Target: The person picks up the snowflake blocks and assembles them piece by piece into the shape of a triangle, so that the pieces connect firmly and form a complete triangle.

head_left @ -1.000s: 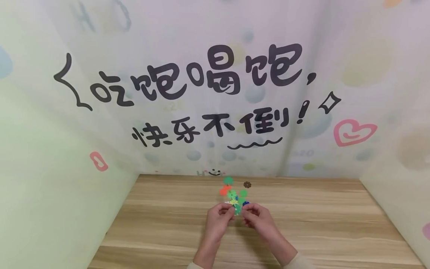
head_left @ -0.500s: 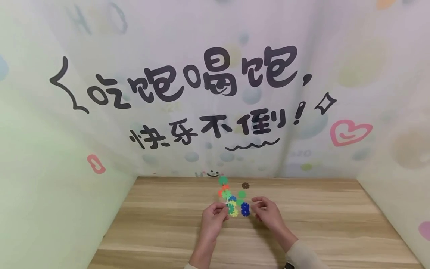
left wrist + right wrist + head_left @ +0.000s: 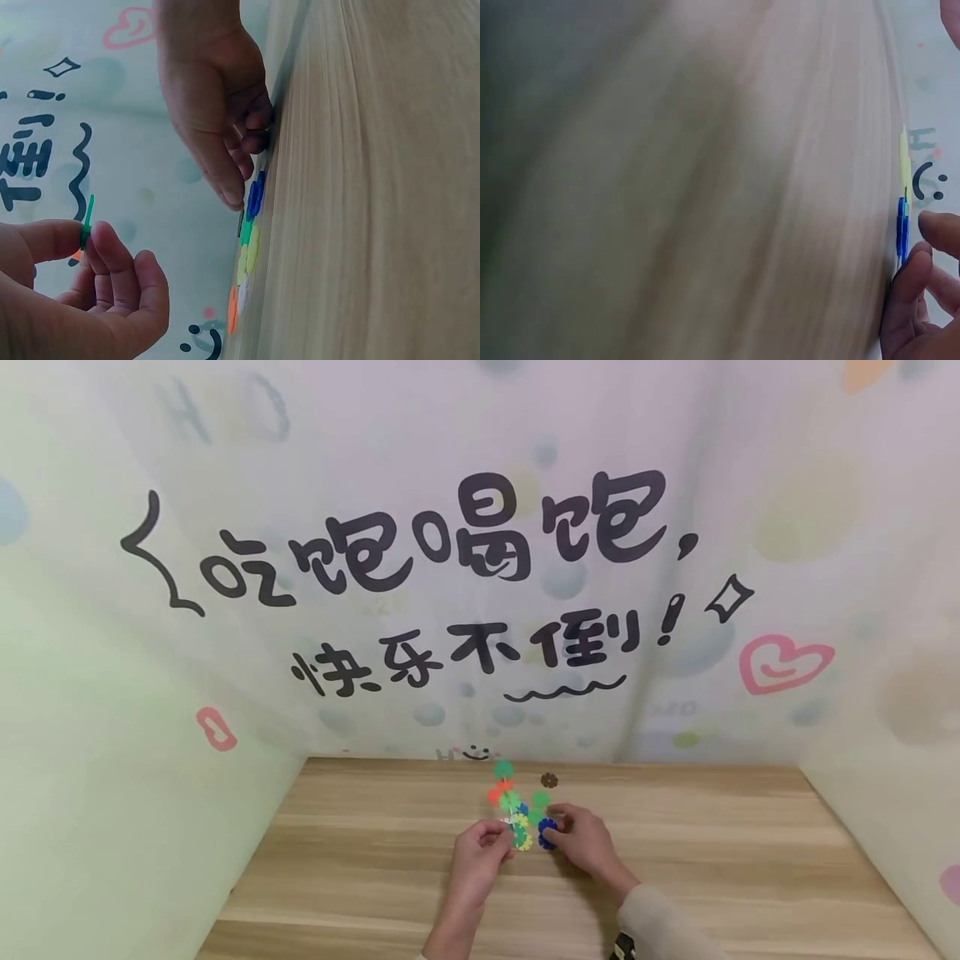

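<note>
Left hand (image 3: 477, 857) stayed pinching a green, round, notched disc (image 3: 520, 837), plastic by its look, thumb against finger. Half a second earlier the right hand (image 3: 592, 843) stood clear, right of a pair of dark blue, round, notched discs (image 3: 543, 836); by this moment its thumb overlapped them. Pinched or merely touched: couldn't tell. Blue pair sat just right of the left-hand grip, low at the wood-grain table (image 3: 360, 868). Judged: reach for pieces complete, lift not evident.
</note>
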Demonstrator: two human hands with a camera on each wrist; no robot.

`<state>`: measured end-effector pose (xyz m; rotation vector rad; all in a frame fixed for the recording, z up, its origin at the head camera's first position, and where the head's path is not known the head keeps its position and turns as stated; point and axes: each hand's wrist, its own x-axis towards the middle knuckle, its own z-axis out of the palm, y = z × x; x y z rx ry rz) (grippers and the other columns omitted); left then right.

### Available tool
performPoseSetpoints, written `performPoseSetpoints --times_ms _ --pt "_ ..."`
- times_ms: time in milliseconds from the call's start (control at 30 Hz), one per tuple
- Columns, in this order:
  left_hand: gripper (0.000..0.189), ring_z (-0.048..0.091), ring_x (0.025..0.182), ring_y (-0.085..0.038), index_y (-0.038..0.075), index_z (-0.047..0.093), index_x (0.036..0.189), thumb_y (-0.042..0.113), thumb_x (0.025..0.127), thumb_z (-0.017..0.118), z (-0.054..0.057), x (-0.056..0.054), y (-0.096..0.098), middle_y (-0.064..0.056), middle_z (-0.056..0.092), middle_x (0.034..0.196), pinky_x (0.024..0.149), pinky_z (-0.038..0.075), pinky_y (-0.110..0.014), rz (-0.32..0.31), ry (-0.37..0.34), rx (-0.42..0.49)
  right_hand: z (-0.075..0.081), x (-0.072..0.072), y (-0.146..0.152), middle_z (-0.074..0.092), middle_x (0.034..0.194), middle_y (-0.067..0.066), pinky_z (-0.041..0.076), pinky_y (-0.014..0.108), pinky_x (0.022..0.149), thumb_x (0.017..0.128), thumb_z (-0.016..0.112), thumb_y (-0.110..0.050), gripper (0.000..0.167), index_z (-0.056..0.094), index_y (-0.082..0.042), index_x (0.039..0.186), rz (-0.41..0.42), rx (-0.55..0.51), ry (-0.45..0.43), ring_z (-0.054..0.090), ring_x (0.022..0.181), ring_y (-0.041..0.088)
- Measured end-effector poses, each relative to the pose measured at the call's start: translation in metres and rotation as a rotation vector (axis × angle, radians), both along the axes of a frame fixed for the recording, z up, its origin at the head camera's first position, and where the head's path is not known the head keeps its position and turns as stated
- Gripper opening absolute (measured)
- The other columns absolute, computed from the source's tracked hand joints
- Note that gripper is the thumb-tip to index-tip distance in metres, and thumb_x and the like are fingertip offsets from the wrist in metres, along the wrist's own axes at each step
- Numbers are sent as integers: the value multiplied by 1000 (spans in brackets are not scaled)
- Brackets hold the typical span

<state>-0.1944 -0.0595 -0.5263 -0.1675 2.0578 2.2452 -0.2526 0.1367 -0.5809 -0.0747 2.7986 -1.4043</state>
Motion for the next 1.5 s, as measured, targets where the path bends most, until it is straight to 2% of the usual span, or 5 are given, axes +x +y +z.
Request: performPoseSetpoints --times_ms 400,867,1100,1333,1500 --pt "22 63 81 -20 -9 62 111 6 95 64 -2 1 1 -8 63 93 75 56 -28 -17 19 -10 -1 1 1 59 84 -2 47 35 69 85 79 -10 21 67 -12 102 29 104 78 53 77 15" --pt "19 63 78 -17 -6 64 108 7 94 65 3 4 2 -8 63 90 74 56 -28 -9 10 -9 12 17 10 66 81 8 56 36 60 94 65 -2 10 66 -3 104 31 -294 -68 63 68 21" --pt "19 62 77 -17 -11 62 108 2 94 62 31 17 3 -8 62 88 69 54 -22 -8 15 -3 33 26 8 67 87 12 59 43 70 95 67 -6 15 64 0 108 69 -448 -85 67 76 24" --pt "22 61 75 -13 -9 62 110 6 95 64 5 4 3 -7 63 90 72 55 -25 -22 -1 -2 48 37 6 66 92 15 59 42 74 94 67 -3 18 61 3 110 136 -548 -105 68 81 27" --pt "23 63 77 -15 -7 63 110 9 94 66 0 3 4 -7 64 89 74 55 -27 -28 -3 6 51 40 6 65 92 16 59 39 73 93 68 -3 16 61 3 107 159 -569 -99 68 86 37"
